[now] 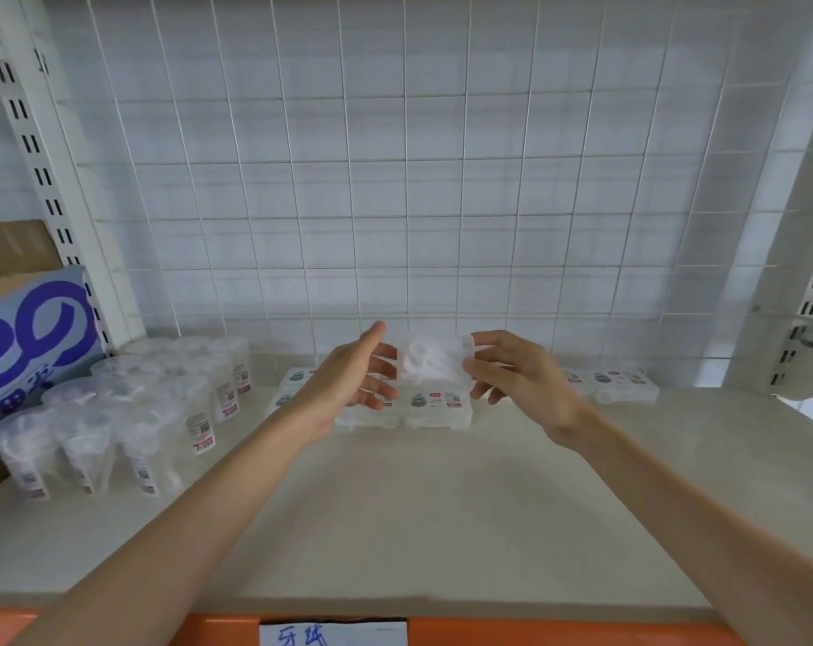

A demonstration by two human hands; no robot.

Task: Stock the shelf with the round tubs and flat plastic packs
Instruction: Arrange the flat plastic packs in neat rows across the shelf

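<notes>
Both forearms reach forward from the lower corners of the view and converge over the shelf (441, 505), meeting just above the stack of flat packs (437, 410) that lies at the rear middle. Directly above that stack, lifted clear of it, is the held pack (434, 361), a clear flat case with white pieces showing through it. The right hand (516, 380), to the right of and above the stack, has its wrist bent inward and its fingers curled, pinching the right end of the held pack between thumb and fingertips. The left hand (353, 375), to the left of and above the stack, is spread: palm turned inward, thumb pointing up, fingers straight and fanned toward the pack's left end. Whether those fingertips actually touch the plastic cannot be told. Well to the left of the stack, the round tubs (129, 412) stand upright in close rows, clear with small printed labels on their sides. Further left of the stack, past the tubs, sits a blue-and-white box (31, 347). To the right of the stack, also at the rear, lie more flat packs (623, 389). Behind the stack rises a white wire grid (395, 179). In front of the stack, on the shelf's orange front strip (535, 634), is a paper label (332, 635) with blue handwriting.
</notes>
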